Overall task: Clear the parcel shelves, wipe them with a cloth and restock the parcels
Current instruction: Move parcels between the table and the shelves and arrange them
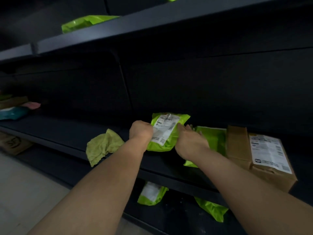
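A lime-green parcel bag [166, 131] with a white shipping label stands tilted on the dark middle shelf [71, 133]. My left hand [141, 132] grips its left edge and my right hand [190, 141] holds its right side. A crumpled yellow-green cloth [103, 145] hangs over the shelf's front edge, just left of my left forearm. Behind my right hand a second green bag [213, 139] lies flat, partly hidden by my wrist. A brown cardboard box [259, 155] with a label sits to the right of it.
Two green bags [152, 194] [210, 208] lie on the shelf below. More green bags [84, 22] sit on the upper shelf. Teal and pink parcels [15, 111] are stacked at the far left. A cardboard box [13, 144] stands low on the left, beside the pale floor [25, 192].
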